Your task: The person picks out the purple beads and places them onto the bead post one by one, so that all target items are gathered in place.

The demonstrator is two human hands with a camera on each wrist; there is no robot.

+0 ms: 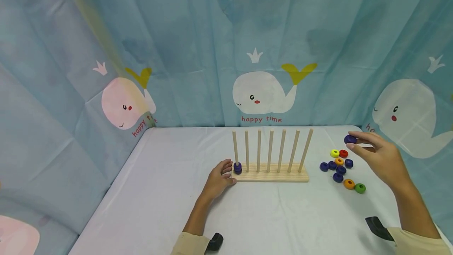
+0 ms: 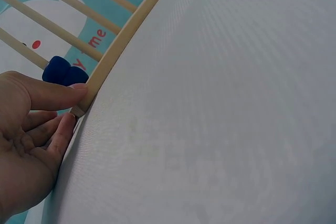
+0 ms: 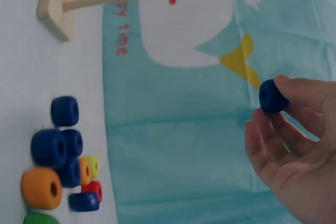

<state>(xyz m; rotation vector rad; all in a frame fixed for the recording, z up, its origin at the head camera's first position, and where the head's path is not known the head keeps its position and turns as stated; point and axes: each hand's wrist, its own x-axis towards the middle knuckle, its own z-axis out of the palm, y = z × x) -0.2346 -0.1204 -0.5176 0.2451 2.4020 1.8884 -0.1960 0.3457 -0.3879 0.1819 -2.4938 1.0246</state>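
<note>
A wooden peg rack (image 1: 272,177) with several upright pegs stands on the white table. My left hand (image 1: 216,181) grips the left end of its base between thumb and fingers, as the left wrist view shows close up. Two dark blue beads (image 1: 237,168) are stacked low on the leftmost peg; the other pegs carry nothing. Off to the right, my right hand (image 1: 385,159) pinches another blue bead (image 3: 273,97) by thumb and fingertips, raised above the table. Its hole faces sideways in the right wrist view.
Under the right hand lies a loose group of beads: several blue beads (image 1: 337,177), orange beads (image 1: 348,184), a green bead (image 1: 360,188), a yellow bead (image 1: 334,153) and a red bead (image 1: 343,153). A blue curtain (image 1: 198,50) with whale prints hangs behind the table.
</note>
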